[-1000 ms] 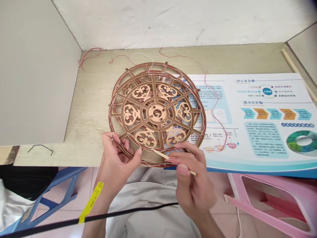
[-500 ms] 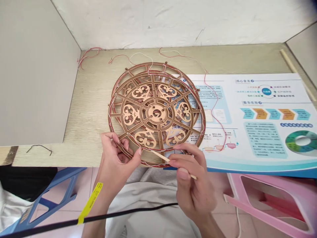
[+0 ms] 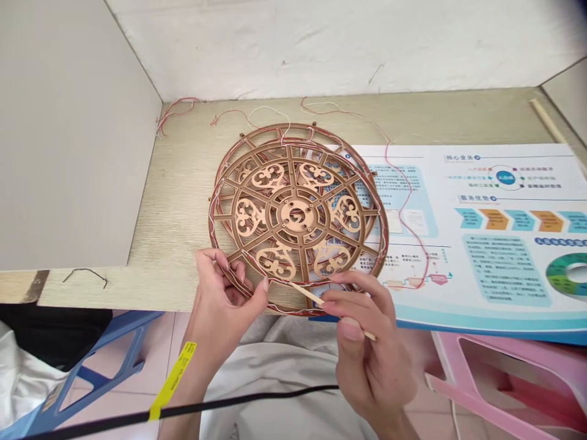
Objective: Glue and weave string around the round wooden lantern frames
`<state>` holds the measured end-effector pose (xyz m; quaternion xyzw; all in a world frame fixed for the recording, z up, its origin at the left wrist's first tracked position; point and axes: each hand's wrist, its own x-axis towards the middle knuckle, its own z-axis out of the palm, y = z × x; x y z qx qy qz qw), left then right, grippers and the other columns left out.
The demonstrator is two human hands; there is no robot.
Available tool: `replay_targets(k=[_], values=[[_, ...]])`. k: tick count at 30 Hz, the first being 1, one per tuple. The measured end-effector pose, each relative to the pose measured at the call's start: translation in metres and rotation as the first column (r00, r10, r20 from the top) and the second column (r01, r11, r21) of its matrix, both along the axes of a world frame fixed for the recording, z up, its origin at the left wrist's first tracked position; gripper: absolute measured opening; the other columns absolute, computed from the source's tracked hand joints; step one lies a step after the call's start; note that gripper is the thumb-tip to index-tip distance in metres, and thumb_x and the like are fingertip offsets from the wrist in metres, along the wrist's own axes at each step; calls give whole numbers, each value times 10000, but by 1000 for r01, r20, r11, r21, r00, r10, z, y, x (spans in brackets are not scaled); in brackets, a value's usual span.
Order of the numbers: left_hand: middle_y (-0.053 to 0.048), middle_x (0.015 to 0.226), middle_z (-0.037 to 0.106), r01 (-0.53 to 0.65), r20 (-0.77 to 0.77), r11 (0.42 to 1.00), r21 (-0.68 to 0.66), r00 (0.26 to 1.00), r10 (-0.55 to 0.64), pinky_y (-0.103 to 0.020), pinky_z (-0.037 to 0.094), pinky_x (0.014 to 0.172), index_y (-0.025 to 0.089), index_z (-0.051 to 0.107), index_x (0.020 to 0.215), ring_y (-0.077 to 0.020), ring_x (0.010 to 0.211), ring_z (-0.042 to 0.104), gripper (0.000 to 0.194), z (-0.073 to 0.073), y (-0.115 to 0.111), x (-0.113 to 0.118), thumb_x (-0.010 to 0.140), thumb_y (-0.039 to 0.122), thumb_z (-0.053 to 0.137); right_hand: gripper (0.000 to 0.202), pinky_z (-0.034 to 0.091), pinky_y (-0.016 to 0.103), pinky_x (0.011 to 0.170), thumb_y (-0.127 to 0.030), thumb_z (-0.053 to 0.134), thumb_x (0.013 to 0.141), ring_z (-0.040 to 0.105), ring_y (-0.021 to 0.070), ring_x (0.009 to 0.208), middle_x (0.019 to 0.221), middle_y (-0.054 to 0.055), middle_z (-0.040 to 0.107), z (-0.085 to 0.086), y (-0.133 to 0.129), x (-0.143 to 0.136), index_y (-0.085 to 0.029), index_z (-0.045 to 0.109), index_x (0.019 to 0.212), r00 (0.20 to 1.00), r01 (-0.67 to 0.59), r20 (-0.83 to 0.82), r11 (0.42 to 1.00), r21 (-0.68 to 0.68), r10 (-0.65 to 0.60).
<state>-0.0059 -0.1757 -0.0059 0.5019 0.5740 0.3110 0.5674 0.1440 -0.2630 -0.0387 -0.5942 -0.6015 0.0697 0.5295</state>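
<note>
A brown round openwork frame [image 3: 297, 215] with scroll ornaments lies tilted over a second similar frame [image 3: 300, 129]. Red and white wires run along its rims. My left hand [image 3: 229, 293] is closed on the frame's lower left rim, thumb on the inner ring. Between the fingers of my right hand [image 3: 367, 336] is a thin pale wooden stick [image 3: 308, 294], its tip touching the inner ring at the lower middle, where the wires run. Loose red and white wire ends trail from the frames toward the back and right.
A printed poster [image 3: 499, 269] lies under the frames at the right. A grey panel [image 3: 68, 134] stands at the left. Wire bits [image 3: 177, 110] lie at the back left. A blue stool [image 3: 92, 373] and a pink stool [image 3: 499, 379] stand below the table edge.
The whole view has shifted slightly, so everything appears a little lower and further right. Both hands keep nearly the same hold, and the stick's tip stays at the inner ring.
</note>
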Motion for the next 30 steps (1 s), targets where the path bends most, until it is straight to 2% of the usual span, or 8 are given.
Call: replay_targets(k=[7,17,30], values=[[100,831,466,-12,-7,1000,5,1000,12,-156,389,513,280,282,926,-48,616,520,469,4,-1,3,771,305,723,247,484,448,916,-38,450,957,592,254,1094,912,57,681,1,0,2,-207,600,1058,1000,-4,-21,1000,-12,4],[87,851,473,58,-30,998,34,998,-57,-144,430,510,283,267,937,-53,626,539,512,-10,3,-8,761,287,748,273,489,443,925,-33,447,949,586,250,1110,936,56,677,-1,-3,0,-219,601,1076,998,7,-61,1000,-18,-8],[85,861,468,71,-23,996,46,997,-70,-145,450,506,286,262,938,-54,630,557,521,-12,3,-9,771,307,754,274,478,434,947,-35,453,947,576,243,1126,948,54,683,-1,-3,0,-218,610,1076,999,0,-54,999,-36,-2]])
